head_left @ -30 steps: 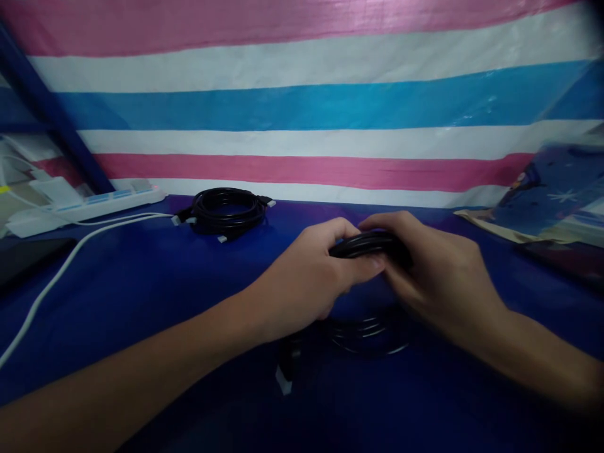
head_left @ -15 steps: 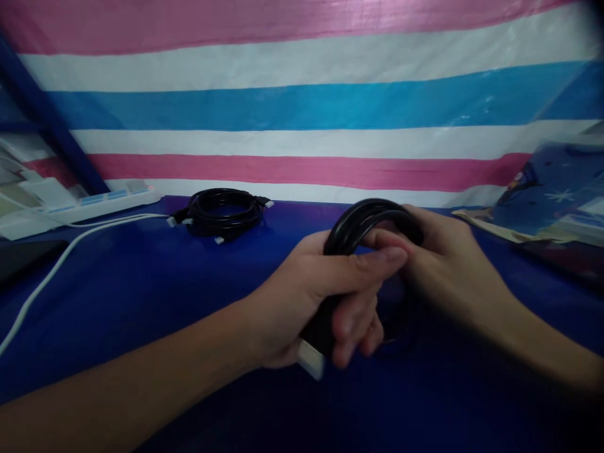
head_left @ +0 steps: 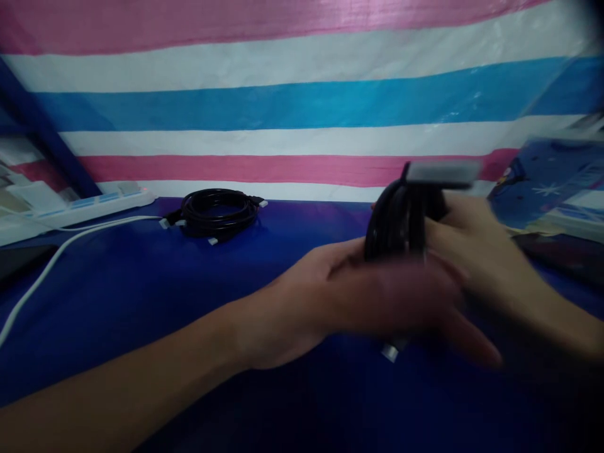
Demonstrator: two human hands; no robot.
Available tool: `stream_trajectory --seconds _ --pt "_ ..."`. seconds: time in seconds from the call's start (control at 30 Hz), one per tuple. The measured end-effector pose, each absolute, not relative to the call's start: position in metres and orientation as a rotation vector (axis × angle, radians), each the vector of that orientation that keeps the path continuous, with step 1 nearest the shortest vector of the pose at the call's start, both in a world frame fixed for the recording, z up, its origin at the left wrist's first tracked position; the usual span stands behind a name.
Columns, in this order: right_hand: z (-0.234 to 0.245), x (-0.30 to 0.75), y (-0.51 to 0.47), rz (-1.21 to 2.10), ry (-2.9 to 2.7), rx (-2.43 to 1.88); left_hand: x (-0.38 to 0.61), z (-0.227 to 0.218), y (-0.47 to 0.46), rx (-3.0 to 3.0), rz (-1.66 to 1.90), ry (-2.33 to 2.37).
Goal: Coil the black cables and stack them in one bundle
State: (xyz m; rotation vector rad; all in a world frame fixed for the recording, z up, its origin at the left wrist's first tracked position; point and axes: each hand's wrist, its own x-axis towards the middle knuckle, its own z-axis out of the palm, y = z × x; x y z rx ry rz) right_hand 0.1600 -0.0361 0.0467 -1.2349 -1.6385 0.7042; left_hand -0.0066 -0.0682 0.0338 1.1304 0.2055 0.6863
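We see the black cable coil (head_left: 394,220) in the middle right of the frame, standing on edge above the blue table (head_left: 141,296). The right hand (head_left: 476,251) has its fingers folded around the coil's right side. A pale flat plug (head_left: 441,173) sticks out at the top of the coil, and a small light cable end (head_left: 391,351) shows below it. The left hand (head_left: 372,302) lies across the front of the coil with the fingers stretched to the right and hides its lower half. It is very blurred, so we cannot tell if it grasps the cable or only touches it.

A second coil (head_left: 217,214) lies flat in the upper left, well apart from both hands. At the left edge there is a white power strip (head_left: 80,204), and a white cord (head_left: 61,251) runs from it toward the lower left. A blue printed packet (head_left: 552,182) lies at the right edge, just behind the right hand. The striped sheet (head_left: 302,100) closes the whole background.
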Motion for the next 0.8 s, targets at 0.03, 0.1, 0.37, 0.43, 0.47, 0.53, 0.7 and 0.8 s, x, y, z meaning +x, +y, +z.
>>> stream_trajectory --seconds 0.03,0.1,0.37,0.43,0.47,0.53,0.7,0.8 --pt "0.043 0.158 -0.033 0.733 -1.591 -1.304 -0.005 0.031 -0.068 1.150 0.680 0.237" --pt "0.035 0.151 -0.031 0.838 -1.509 -1.401 -0.002 0.027 -0.067 1.134 0.695 0.312" --pt "0.029 0.144 -0.034 1.398 -1.247 -1.078 -0.022 0.042 -0.047 0.944 0.966 0.594" --pt "0.035 0.148 -0.036 1.537 -1.198 -0.997 -0.026 0.042 -0.043 0.960 0.927 0.620" --pt "0.037 0.150 -0.037 1.596 -1.203 -0.957 -0.026 0.042 -0.042 0.977 0.903 0.630" --pt "0.041 0.153 -0.039 1.690 -1.249 -0.931 -0.026 0.041 -0.042 1.021 0.859 0.653" --pt "0.046 0.148 -0.043 1.719 -1.148 -1.206 -0.020 0.030 -0.043 1.197 0.838 0.773" --pt "0.052 0.149 -0.043 1.643 -1.037 -1.210 -0.019 0.021 -0.035 1.459 1.212 0.924"
